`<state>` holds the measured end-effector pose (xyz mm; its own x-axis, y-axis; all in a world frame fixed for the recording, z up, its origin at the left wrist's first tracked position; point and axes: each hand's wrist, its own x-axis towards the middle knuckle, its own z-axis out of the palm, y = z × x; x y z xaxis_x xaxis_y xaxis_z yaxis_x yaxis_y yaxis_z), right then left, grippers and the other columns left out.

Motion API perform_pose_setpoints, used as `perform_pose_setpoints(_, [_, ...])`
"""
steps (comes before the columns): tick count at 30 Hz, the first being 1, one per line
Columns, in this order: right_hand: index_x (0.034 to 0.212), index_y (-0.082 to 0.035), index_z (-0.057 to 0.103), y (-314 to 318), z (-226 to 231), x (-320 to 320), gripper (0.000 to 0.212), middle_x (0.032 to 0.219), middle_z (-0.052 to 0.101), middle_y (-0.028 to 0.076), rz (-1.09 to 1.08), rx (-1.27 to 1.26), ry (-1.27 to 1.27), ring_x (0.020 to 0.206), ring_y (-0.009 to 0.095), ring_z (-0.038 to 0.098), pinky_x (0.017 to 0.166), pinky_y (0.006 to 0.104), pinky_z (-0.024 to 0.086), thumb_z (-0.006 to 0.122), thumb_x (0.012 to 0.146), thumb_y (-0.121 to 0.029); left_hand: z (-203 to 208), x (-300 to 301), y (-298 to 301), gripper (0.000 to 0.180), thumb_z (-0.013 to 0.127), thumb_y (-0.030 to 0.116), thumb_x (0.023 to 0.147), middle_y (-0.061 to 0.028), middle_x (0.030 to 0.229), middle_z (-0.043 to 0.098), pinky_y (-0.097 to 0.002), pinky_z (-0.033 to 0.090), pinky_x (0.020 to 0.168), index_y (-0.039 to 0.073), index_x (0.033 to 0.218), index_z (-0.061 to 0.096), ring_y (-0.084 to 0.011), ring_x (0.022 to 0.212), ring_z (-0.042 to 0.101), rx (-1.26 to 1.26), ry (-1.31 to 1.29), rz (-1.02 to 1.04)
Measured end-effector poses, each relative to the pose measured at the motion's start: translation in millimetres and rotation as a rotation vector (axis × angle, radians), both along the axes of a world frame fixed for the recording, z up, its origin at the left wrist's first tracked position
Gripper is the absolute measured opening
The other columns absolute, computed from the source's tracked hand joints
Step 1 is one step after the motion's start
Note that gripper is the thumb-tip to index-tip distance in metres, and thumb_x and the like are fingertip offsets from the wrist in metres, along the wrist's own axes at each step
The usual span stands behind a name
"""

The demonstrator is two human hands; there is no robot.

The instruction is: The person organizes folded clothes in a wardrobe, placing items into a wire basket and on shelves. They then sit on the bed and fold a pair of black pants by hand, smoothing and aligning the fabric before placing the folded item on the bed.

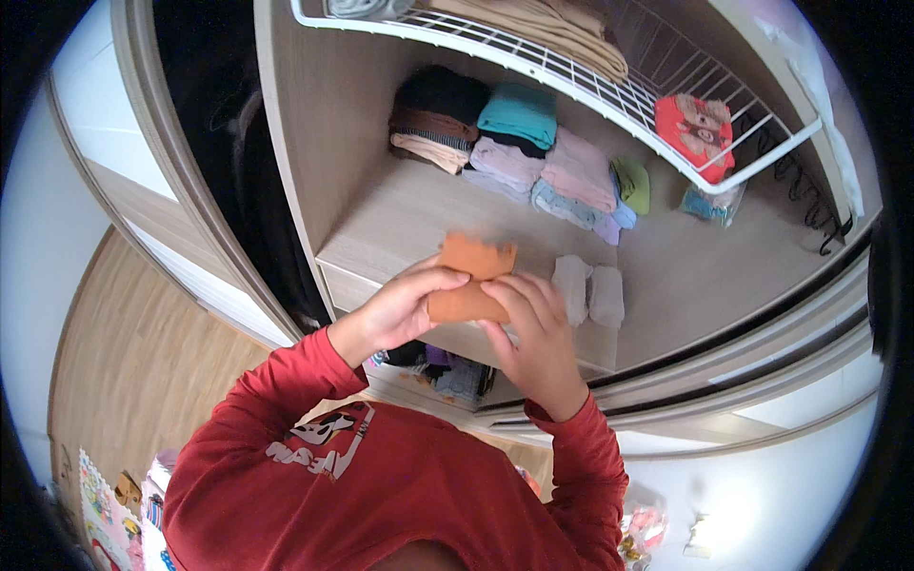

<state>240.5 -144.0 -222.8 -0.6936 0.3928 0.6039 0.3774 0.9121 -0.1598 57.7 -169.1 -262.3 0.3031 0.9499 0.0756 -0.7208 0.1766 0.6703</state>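
Red shirt [409, 485] up close, L hand [392, 310] + R hand [541, 343] w/ fingers [515, 303] round orange cloth [465, 303]

Orange cloth [465, 304] matt; shelf [381, 214] smooth, wood-look (faint grain); wire basket [533, 71] smooth, coated-looking.

Orange cloth [466, 304] held, left grip [402, 306], right grip [535, 335]

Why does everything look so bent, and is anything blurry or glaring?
Head view: the wide fisheye lens bends the door frame and leaves black corners; head view: the orange cloth's top edge looks smeared, probably by motion; head view: glare washes out the white surface at lower right.
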Motion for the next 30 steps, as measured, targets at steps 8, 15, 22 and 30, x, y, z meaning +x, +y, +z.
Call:
perform_pose_setpoints(8, [0.11, -0.001, 0.047, -1.4, 7.4, -12.3, 0.04, 0.105, 0.05, 0.019, 0.008, -0.241, 0.176, 0.094, 0.034, 0.051, 0.083, 0.0387, 0.041, 0.062, 0.075, -0.014, -2.5, -2.1, -12.1, 0.048, 0.057, 0.013, 0.085, -0.0066, 0.113, 0.052, -0.0258, 0.038, 0.09, -0.001, 0.125, 0.035, -0.0108, 0.104, 0.049, 0.468, 0.553, 0.233])
perform_pose_setpoints(15, [0.129, -0.002, 0.031, -4.3, 20.6, -17.0, 0.056, 0.122, 0.045, 0.015, 0.334, -1.062, 0.098, 0.111, 0.021, 0.047, 0.088, 0.0326, 0.044, 0.058, 0.081, -0.008, 24.2, -15.5, -31.5, 0.053, 0.056, 0.034, 0.083, -0.0156, 0.08, 0.06, -0.0345, 0.049, 0.065, -0.002, 0.117, 0.039, -0.0263, 0.069, 0.061, 0.726, 1.281, 0.417])
perform_pose_setpoints(22, [0.125, -0.001, 0.034, -9.1, 117.5, -38.3, 0.05, 0.116, 0.049, 0.015, 0.367, -0.884, 0.407, 0.101, 0.019, 0.054, 0.085, 0.0317, 0.048, 0.057, 0.081, -0.005, 121.7, -55.9, -30.5, 0.038, 0.066, 0.019, 0.074, -0.0134, 0.078, 0.061, -0.0311, 0.048, 0.058, 0.001, 0.103, 0.052, -0.0219, 0.065, 0.06, 1.228, 1.233, 1.272])
perform_pose_setpoints(30, [0.109, 0.01, 0.041, 69.5, 215.3, -90.5, 0.033, 0.101, 0.054, 0.02, 0.311, -1.159, 0.543, 0.085, 0.027, 0.06, 0.072, 0.0374, 0.055, 0.053, 0.083, -0.008, 227.6, -125.3, 35.2, 0.051, 0.067, 0.005, 0.067, -0.0129, 0.101, 0.058, -0.0301, 0.045, 0.081, 0.002, 0.114, 0.046, -0.0206, 0.09, 0.058, 0.882, 1.807, 0.929])
